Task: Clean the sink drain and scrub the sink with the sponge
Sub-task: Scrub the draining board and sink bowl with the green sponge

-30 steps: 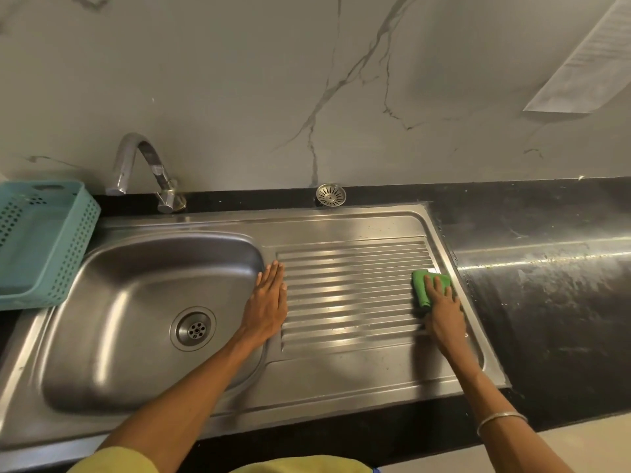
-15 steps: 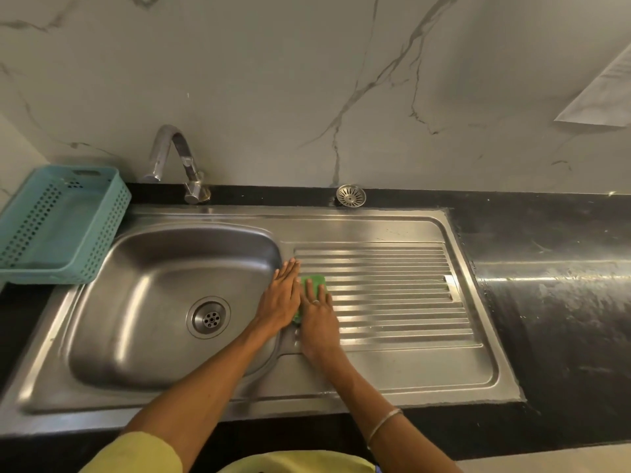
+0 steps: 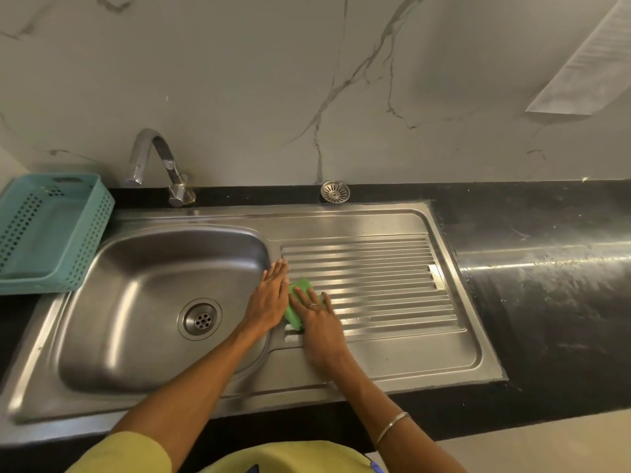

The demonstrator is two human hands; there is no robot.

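Observation:
A stainless steel sink [image 3: 375, 220] has a basin on the left and a ribbed drainboard on the right. The round drain [image 3: 201, 319] sits in the basin floor with no strainer in it. A green sponge [image 3: 302, 285] lies at the left end of the drainboard ribs. My right hand [image 3: 319, 322] lies flat on the sponge, pressing it down with straight fingers. My left hand [image 3: 269, 295] rests flat on the ridge between basin and drainboard, right beside the sponge. A loose metal drain strainer [image 3: 335, 191] sits on the ledge behind the sink.
A curved tap [image 3: 160, 158] stands behind the basin. A teal perforated basket [image 3: 51, 233] sits at the left edge, overlapping the sink rim. Wet black counter [image 3: 546, 285] stretches to the right. A sheet of paper [image 3: 587, 63] hangs on the marble wall.
My right hand slid the sponge from the right end of the drainboard to its left end, beside my left hand. My left hand stayed in place.

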